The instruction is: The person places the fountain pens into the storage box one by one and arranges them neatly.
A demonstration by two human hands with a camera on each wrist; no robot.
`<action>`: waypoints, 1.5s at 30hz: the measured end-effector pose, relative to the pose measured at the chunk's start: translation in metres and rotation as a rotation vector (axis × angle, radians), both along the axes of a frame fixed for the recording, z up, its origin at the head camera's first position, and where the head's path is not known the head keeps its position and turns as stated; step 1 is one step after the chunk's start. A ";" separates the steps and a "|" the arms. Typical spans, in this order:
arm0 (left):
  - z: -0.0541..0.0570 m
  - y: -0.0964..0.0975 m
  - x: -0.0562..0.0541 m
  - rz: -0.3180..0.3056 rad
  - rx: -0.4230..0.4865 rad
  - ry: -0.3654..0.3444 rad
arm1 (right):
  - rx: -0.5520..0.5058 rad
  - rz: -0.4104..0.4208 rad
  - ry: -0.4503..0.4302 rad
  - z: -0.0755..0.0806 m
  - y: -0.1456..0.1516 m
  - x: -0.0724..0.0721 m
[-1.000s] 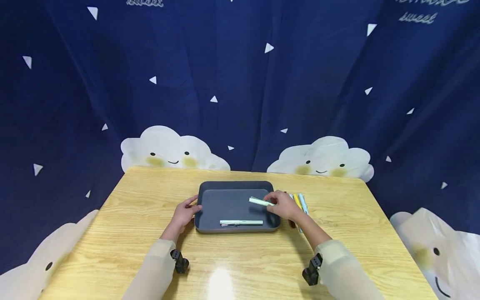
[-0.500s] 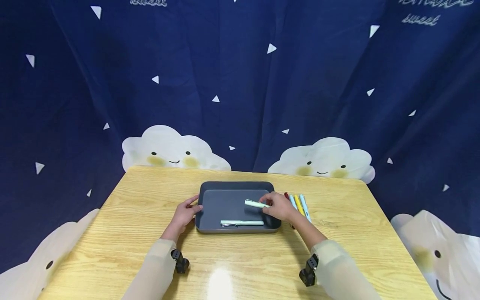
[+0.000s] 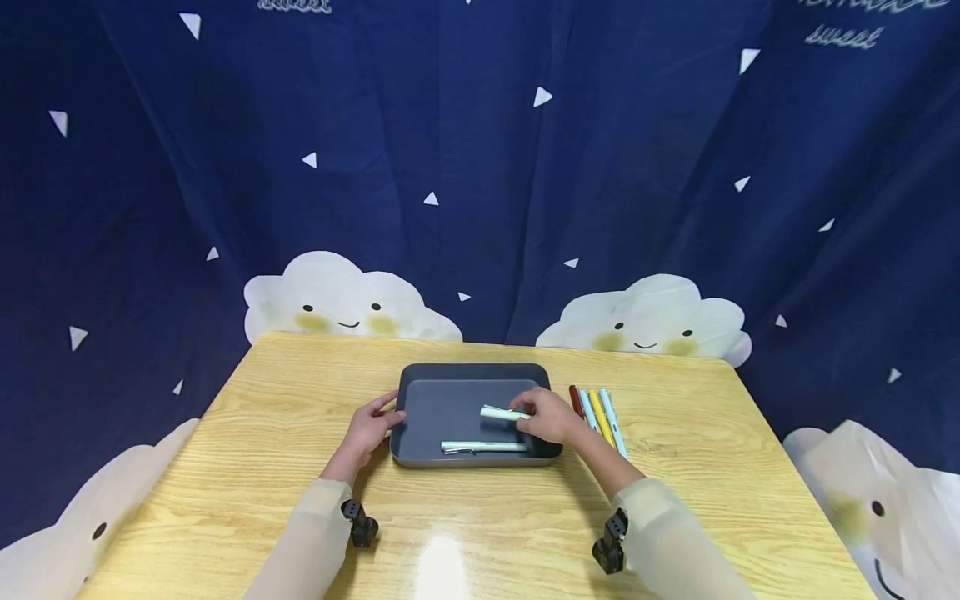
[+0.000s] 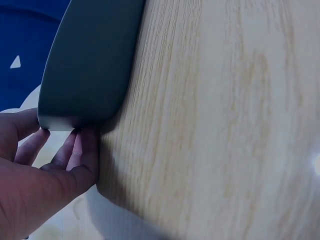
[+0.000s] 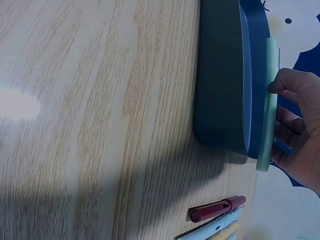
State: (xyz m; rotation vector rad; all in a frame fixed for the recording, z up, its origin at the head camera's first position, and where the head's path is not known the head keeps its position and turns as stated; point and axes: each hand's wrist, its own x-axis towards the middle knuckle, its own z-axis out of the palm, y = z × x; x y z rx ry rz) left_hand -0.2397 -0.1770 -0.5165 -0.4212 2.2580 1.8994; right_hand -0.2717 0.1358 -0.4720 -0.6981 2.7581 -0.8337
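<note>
A light green pen (image 3: 498, 412) is pinched between the thumb and fingers of my right hand (image 3: 550, 414), above the right part of a dark grey tray (image 3: 442, 404). The right wrist view shows this green pen (image 5: 268, 110) level with the tray's rim, its rear end sticking out past the fingers. Another light green pen (image 3: 495, 447), clip showing, lies in the tray along its near wall. At the tray's left end, my left hand (image 3: 367, 427) grips the wall, thumb at the rim and fingers against the outside.
Right of the tray, several pens lie side by side on the wooden table (image 3: 300, 392): a dark red pen (image 3: 576, 401), a yellow pen (image 3: 599, 413) and light blue pens (image 3: 614, 421). A dark blue curtain (image 3: 480, 167) with clouds hangs behind the table.
My right hand has moved left over the tray with the green pen, uncovering more of the pens on the table. My left hand and the tray have stayed in place.
</note>
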 end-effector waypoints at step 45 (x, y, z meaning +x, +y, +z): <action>0.001 0.001 0.001 0.003 0.005 0.003 | 0.056 0.081 0.016 -0.012 -0.035 0.005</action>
